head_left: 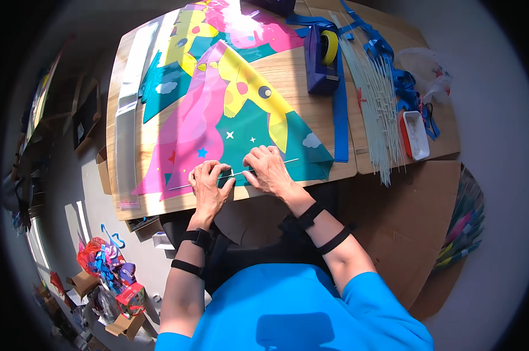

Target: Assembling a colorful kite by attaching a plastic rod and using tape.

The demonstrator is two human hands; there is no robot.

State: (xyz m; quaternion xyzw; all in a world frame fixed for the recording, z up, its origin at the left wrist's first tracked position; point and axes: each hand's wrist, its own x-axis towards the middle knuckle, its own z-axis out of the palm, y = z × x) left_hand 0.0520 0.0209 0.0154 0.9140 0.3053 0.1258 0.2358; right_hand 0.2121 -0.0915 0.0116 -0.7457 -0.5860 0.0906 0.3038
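Note:
A triangular kite sail in pink, teal and yellow, with a cartoon animal print, lies on the wooden table before me. Along its near edge runs a thin pale rod, slanting slightly up to the right. My left hand pinches the rod near its middle, thumb and index finger curled around it. Just to the right, my right hand grips the same rod, fingers bent and close together. A small dark loop or edge of fabric shows between my hands; its detail is too small to make out.
More printed sails lie at the table's far left. A purple tape dispenser stands right of the sail, beside blue strapping. Farther right are a bundle of thin rods and a white tray. Cardboard sits below the table's right edge.

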